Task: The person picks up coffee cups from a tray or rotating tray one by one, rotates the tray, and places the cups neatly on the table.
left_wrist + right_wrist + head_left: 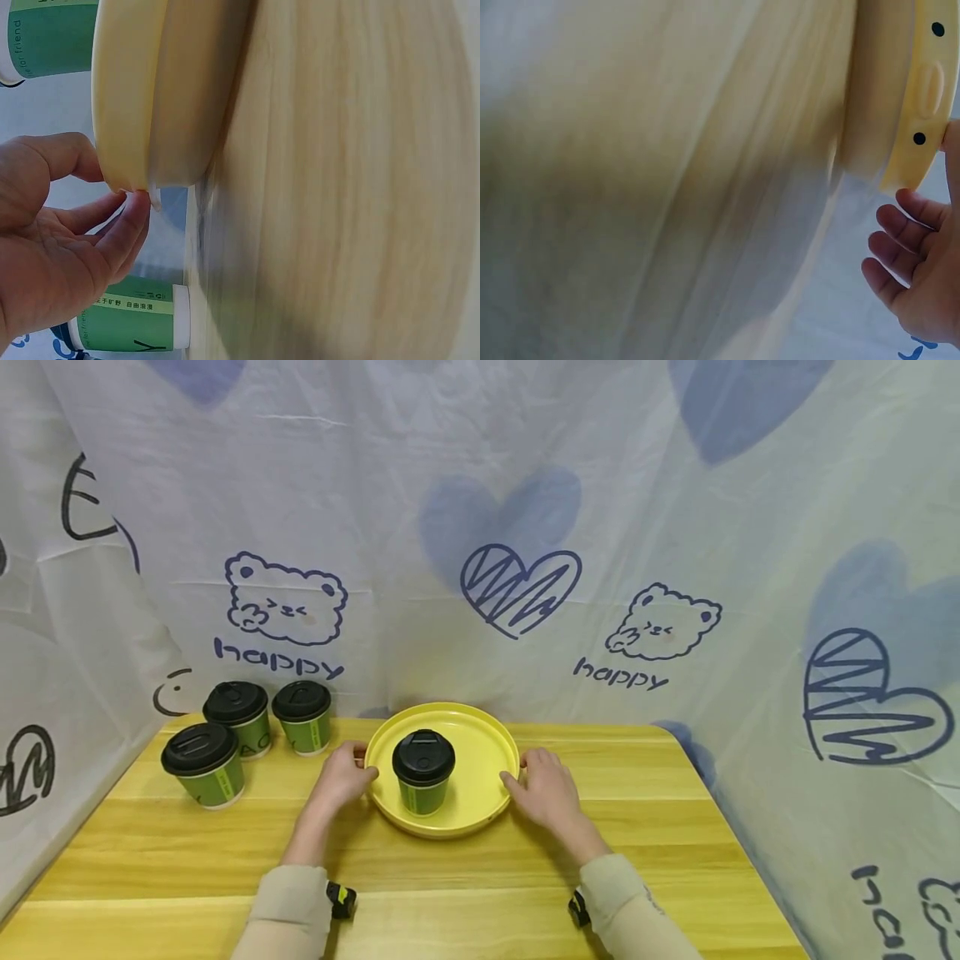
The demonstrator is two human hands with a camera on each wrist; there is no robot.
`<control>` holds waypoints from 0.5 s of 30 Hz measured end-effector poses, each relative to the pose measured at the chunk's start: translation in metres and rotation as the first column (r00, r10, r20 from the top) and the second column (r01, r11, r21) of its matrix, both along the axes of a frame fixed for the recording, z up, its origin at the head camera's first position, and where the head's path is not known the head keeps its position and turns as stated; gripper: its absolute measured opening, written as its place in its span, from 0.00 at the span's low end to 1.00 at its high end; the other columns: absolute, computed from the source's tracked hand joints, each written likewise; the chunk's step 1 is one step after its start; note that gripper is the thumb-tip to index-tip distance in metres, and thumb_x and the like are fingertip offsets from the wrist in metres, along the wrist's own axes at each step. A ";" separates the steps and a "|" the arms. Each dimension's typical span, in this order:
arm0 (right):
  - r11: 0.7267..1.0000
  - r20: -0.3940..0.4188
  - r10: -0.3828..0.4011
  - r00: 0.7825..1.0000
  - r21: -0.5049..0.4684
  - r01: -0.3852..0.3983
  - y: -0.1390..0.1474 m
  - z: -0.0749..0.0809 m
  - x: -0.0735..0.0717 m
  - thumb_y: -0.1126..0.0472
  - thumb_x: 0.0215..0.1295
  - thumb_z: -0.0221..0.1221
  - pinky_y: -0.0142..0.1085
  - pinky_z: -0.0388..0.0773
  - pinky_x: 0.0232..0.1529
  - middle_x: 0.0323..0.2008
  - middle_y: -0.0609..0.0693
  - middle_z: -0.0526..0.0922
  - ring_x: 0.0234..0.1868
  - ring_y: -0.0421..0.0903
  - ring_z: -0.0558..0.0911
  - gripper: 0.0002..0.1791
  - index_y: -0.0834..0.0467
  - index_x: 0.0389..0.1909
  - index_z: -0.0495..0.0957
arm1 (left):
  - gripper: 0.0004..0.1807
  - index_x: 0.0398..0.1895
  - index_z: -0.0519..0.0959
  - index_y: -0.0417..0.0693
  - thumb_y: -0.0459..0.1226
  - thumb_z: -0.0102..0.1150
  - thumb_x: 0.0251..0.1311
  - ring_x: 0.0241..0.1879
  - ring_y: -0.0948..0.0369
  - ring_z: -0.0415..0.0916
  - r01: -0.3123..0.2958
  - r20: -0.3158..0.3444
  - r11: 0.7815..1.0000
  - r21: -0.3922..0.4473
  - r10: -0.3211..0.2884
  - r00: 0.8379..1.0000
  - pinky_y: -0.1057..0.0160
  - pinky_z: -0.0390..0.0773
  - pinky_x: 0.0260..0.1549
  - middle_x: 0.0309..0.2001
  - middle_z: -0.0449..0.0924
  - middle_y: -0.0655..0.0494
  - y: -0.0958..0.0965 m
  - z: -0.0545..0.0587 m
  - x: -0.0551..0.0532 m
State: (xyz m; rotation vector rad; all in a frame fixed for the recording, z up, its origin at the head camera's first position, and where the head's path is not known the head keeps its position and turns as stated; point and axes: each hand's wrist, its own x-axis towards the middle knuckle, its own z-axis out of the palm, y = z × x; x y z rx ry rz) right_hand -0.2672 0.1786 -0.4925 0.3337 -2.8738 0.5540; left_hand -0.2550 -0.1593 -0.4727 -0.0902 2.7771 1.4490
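A round yellow tray (pixel 474 777) is at the middle of the wooden table, a coffee cup (pixel 423 774) with a black lid and green sleeve upright on its left half. At the tray's left rim, my left hand (pixel 347 774) pinches the edge, thumb on the rim and fingertips at the outer side. In the left wrist view, this left hand (pixel 71 217) shows its fingers curled against the tray wall. Across from it, my right hand (pixel 547 787) holds the right rim between thumb and index finger. The right wrist view shows the right hand's (pixel 922 255) other fingers loosely bent, off the tray.
Three similar lidded cups stand at the table's back left: a front one (pixel 204 766), one behind it (pixel 238 718) and one to the right (pixel 302 717). A printed white curtain (pixel 405 635) hangs behind the table (pixel 450 893) and along its sides.
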 end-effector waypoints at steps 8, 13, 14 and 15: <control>0.987 -0.008 0.009 1.000 0.160 -0.007 -0.001 -0.003 -0.001 0.44 0.72 0.53 0.50 0.73 0.53 0.48 0.56 0.78 0.53 0.56 0.75 0.20 0.59 0.44 0.76 | 0.31 0.67 0.67 0.22 0.28 0.57 0.61 0.58 0.41 0.75 0.011 -0.008 1.000 -0.003 -0.011 1.000 0.45 0.76 0.60 0.60 0.75 0.28 0.000 -0.002 -0.002; 0.985 -0.011 0.018 1.000 0.170 -0.016 0.000 -0.005 -0.002 0.46 0.71 0.50 0.49 0.71 0.50 0.45 0.56 0.76 0.50 0.55 0.74 0.19 0.59 0.43 0.76 | 0.30 0.67 0.66 0.23 0.28 0.56 0.62 0.59 0.40 0.75 0.009 -0.018 1.000 0.004 -0.009 1.000 0.45 0.76 0.60 0.61 0.74 0.28 0.001 -0.003 -0.002; 0.985 -0.017 0.022 1.000 0.170 -0.019 0.000 -0.006 -0.002 0.46 0.71 0.50 0.48 0.71 0.49 0.45 0.55 0.76 0.49 0.55 0.73 0.19 0.59 0.43 0.76 | 0.30 0.67 0.66 0.23 0.28 0.56 0.62 0.59 0.40 0.74 0.007 -0.021 1.000 0.005 -0.007 1.000 0.44 0.76 0.60 0.61 0.74 0.28 0.001 -0.003 -0.001; 0.986 -0.022 0.026 0.999 0.165 -0.022 0.000 -0.006 -0.002 0.47 0.70 0.50 0.48 0.71 0.48 0.44 0.55 0.76 0.48 0.55 0.73 0.19 0.59 0.42 0.75 | 0.30 0.67 0.66 0.23 0.28 0.56 0.62 0.59 0.40 0.74 0.005 -0.021 1.000 0.008 -0.004 1.000 0.44 0.76 0.60 0.62 0.74 0.28 0.001 -0.003 -0.001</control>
